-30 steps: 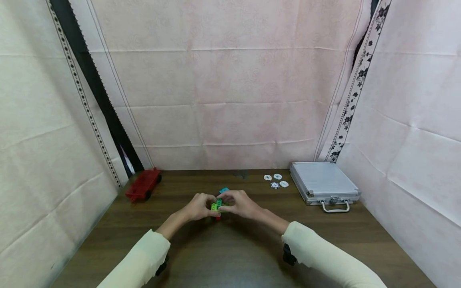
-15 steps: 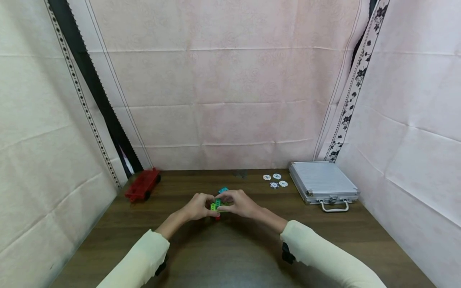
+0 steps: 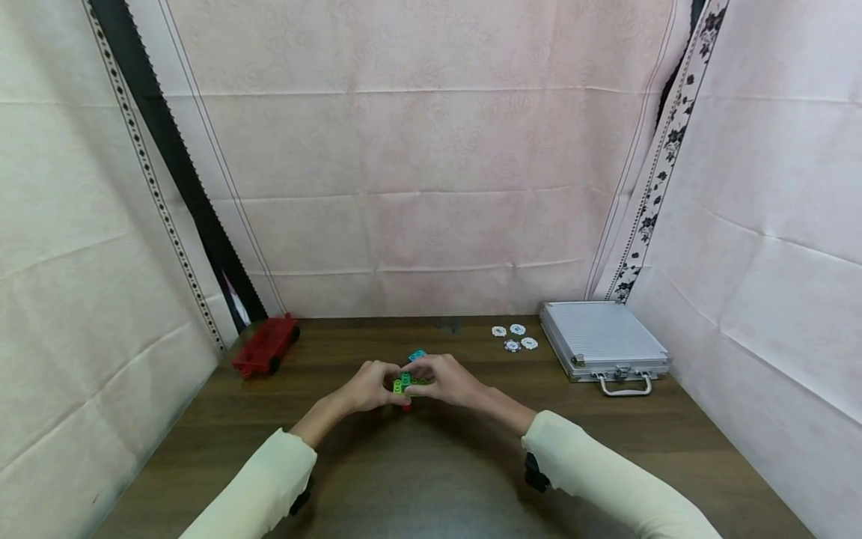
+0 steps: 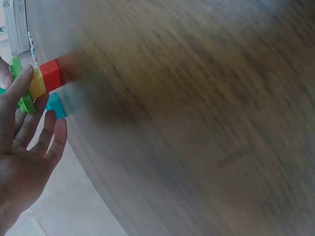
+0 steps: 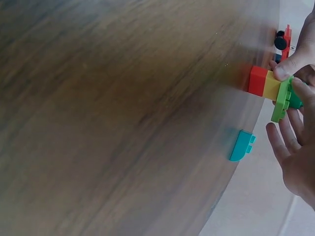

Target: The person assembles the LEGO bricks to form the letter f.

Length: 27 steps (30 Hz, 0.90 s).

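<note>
block stack (image 5: pixel 272 87) (red lowest, yellow next, green on top), upright at the lower middle of the head view, pinched between fingers and thumbs of left hand (image 3: pixel 373 386) and right hand (image 3: pixel 449 380), near a turquoise brick (image 5: pixel 241 146).

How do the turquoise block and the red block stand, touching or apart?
Apart. The right wrist view shows bare tabletop between the turquoise block and the red block.
</note>
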Each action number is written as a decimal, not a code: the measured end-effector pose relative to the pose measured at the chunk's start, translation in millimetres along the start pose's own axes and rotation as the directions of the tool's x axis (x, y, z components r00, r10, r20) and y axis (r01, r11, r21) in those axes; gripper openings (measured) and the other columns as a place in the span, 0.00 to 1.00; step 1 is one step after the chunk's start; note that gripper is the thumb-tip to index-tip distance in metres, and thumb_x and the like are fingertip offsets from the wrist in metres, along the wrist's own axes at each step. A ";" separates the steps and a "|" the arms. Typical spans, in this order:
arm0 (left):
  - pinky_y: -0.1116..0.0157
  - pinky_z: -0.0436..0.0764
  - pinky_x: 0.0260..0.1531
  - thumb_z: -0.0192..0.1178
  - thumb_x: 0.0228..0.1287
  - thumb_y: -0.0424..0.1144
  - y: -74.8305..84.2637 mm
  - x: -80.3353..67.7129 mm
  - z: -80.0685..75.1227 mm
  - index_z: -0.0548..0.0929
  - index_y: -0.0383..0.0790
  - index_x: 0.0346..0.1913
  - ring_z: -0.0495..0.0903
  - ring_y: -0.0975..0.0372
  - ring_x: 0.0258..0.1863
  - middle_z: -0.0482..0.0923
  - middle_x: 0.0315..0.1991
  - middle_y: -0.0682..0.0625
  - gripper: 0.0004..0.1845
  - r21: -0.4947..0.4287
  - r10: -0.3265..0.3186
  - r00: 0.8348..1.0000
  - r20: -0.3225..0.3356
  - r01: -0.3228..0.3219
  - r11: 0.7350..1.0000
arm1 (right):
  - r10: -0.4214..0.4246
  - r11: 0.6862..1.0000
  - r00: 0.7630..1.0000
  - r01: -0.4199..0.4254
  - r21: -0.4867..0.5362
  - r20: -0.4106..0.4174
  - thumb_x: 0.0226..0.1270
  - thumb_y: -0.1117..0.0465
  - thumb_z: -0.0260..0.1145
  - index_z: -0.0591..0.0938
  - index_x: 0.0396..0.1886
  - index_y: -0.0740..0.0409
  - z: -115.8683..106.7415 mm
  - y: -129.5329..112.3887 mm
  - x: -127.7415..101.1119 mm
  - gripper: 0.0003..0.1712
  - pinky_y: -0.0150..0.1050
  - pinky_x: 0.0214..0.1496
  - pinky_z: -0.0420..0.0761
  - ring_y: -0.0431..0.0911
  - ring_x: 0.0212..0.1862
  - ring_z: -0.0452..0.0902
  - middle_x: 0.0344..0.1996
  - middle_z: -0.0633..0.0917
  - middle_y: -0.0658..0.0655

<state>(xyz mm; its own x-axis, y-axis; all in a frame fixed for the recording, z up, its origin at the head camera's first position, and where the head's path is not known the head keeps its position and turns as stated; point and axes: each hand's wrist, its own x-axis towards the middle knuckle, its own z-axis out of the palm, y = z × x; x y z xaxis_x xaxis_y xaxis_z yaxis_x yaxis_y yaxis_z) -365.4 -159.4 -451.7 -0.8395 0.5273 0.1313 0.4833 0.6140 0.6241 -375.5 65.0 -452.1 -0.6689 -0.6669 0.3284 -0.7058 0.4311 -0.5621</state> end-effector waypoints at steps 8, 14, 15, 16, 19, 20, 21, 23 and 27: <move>0.61 0.82 0.39 0.77 0.62 0.41 1.8 1.7 -0.7 0.86 0.35 0.55 0.82 0.60 0.38 0.86 0.38 0.56 0.21 -0.003 -0.001 1.000 0.005 0.001 1.000 | -0.013 0.996 1.000 0.014 -0.084 0.009 0.70 0.58 0.74 0.86 0.60 0.56 -5.8 -3.1 1.2 0.20 0.33 0.48 0.84 0.43 0.47 0.87 0.45 0.89 0.53; 0.62 0.80 0.37 0.77 0.61 0.42 3.2 2.6 -2.8 0.87 0.36 0.53 0.81 0.59 0.37 0.85 0.36 0.56 0.20 0.020 0.006 1.000 0.008 -0.007 1.000 | 0.011 0.984 1.000 -0.008 -0.179 0.013 0.70 0.54 0.74 0.86 0.59 0.52 -7.0 -3.0 2.7 0.20 0.28 0.45 0.81 0.38 0.46 0.85 0.46 0.88 0.49; 0.62 0.80 0.37 0.77 0.61 0.42 3.7 2.9 -3.5 0.87 0.36 0.53 0.81 0.59 0.37 0.85 0.36 0.56 0.20 0.024 0.006 1.000 0.008 -0.006 1.000 | 0.010 0.982 1.000 -0.008 -0.188 0.008 0.70 0.53 0.74 0.87 0.59 0.51 -6.6 -3.0 2.9 0.20 0.27 0.45 0.81 0.37 0.46 0.85 0.46 0.88 0.49; 0.62 0.80 0.37 0.77 0.61 0.42 4.1 3.3 -4.0 0.87 0.36 0.53 0.81 0.59 0.37 0.85 0.36 0.56 0.20 0.027 0.004 1.000 0.007 -0.004 1.000 | 0.007 0.981 1.000 -0.007 -0.194 0.002 0.70 0.53 0.74 0.87 0.59 0.51 -6.1 -2.7 3.1 0.20 0.28 0.45 0.81 0.37 0.46 0.85 0.46 0.88 0.49; 0.63 0.80 0.36 0.77 0.62 0.42 4.7 4.1 -5.3 0.87 0.36 0.53 0.80 0.59 0.36 0.85 0.36 0.56 0.20 0.036 -0.004 1.000 0.005 0.004 0.999 | 0.007 0.985 1.000 -0.010 -0.174 -0.019 0.70 0.54 0.74 0.86 0.59 0.52 -3.5 -2.0 2.9 0.20 0.29 0.45 0.81 0.39 0.46 0.85 0.45 0.88 0.50; 0.63 0.80 0.36 0.77 0.62 0.42 4.6 4.0 -5.4 0.87 0.36 0.53 0.80 0.60 0.36 0.85 0.36 0.55 0.20 0.040 -0.006 1.000 0.005 0.006 0.999 | 0.008 0.986 1.000 -0.012 -0.164 -0.024 0.71 0.54 0.74 0.86 0.59 0.52 -2.2 -1.9 2.4 0.20 0.30 0.45 0.81 0.40 0.46 0.85 0.46 0.88 0.50; 0.63 0.79 0.36 0.77 0.62 0.42 4.3 3.9 -5.3 0.87 0.36 0.53 0.80 0.60 0.35 0.85 0.36 0.55 0.20 0.043 -0.008 1.000 0.007 0.008 0.999 | 0.012 0.989 1.000 -0.016 -0.150 -0.026 0.71 0.54 0.74 0.86 0.59 0.52 -0.9 -1.6 1.7 0.20 0.30 0.46 0.82 0.41 0.47 0.85 0.46 0.88 0.51; 0.63 0.80 0.35 0.77 0.62 0.42 3.6 3.1 -4.3 0.87 0.36 0.53 0.80 0.61 0.35 0.85 0.36 0.55 0.20 0.044 -0.013 1.000 0.010 0.013 0.999 | 0.020 0.992 0.999 -0.023 -0.126 -0.030 0.71 0.53 0.74 0.85 0.60 0.52 1.9 -1.1 -0.1 0.21 0.31 0.47 0.82 0.43 0.48 0.85 0.46 0.88 0.52; 0.63 0.80 0.36 0.76 0.62 0.42 1.8 0.5 -0.3 0.86 0.35 0.54 0.79 0.62 0.35 0.85 0.36 0.55 0.21 0.033 -0.013 1.000 0.019 0.013 0.999 | 0.026 0.994 0.999 -0.029 -0.107 -0.030 0.70 0.54 0.74 0.85 0.60 0.53 6.2 -0.6 -3.8 0.21 0.34 0.48 0.83 0.45 0.48 0.86 0.46 0.88 0.52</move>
<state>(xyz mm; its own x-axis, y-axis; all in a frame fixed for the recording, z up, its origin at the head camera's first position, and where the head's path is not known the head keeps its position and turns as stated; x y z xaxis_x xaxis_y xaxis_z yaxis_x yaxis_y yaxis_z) -365.0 -158.2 -450.3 -0.8410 0.5301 0.1087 0.4806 0.6393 0.6003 -371.2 63.5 -457.7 -0.6934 -0.6373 0.3362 -0.7073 0.5129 -0.4864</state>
